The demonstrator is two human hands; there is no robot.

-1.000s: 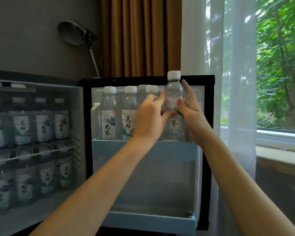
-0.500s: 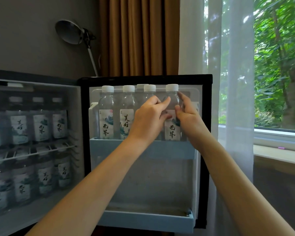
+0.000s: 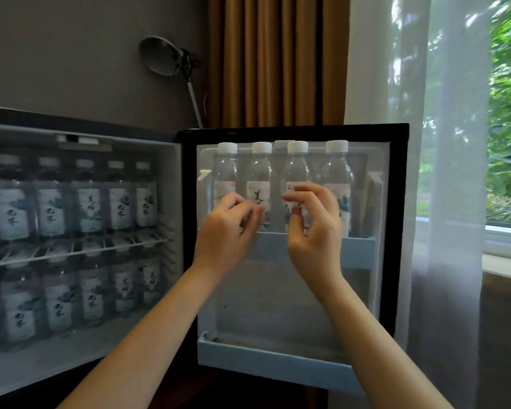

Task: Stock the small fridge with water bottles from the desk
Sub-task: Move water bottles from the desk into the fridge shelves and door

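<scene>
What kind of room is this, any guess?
Likely a hotel room, though that is a guess: a small fridge packed with identical labelled water bottles, an adjustable lamp by the wall, and heavy brown drapes with a sheer curtain at the window.

Both bare forearms reach up and forward, side by side. The left hand and the right hand hover just in front of the door shelf, level with its upper rim. Their fingers are loosely curled and grip nothing, and the fingertips are blurred.
</scene>
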